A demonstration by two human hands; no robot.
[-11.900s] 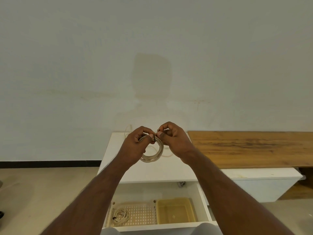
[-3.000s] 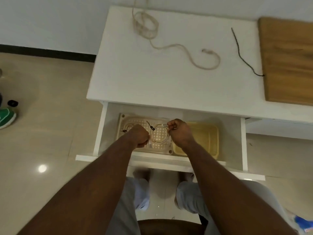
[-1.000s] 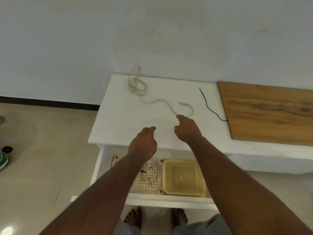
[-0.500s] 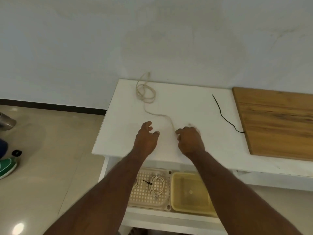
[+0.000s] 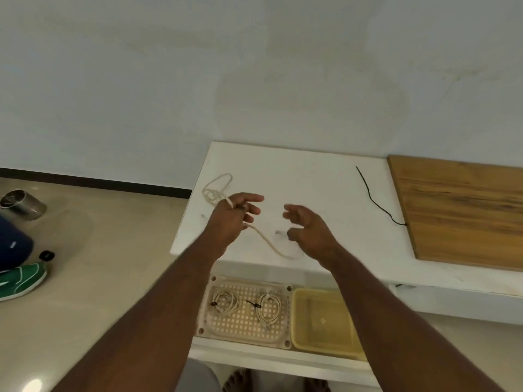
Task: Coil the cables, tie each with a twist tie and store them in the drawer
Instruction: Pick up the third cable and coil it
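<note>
Soft, even, slightly dim light, no hard shadows. Small glare spot on the floor (image 5: 33, 383) at bottom-left. Wide-angle bend at the frame edges: skirting and worktop (image 5: 311, 176) edges curve. Overall soft and compression-smeared; both hands slightly motion-blurred.

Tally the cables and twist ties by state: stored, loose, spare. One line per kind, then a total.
Coiled beige cables tied with black twist ties, in the perforated beige tray: 2
Loose beige cable on the white tabletop, held in the left hand: 1
Spare black twist tie on the tabletop: 1
Total: 4
</note>
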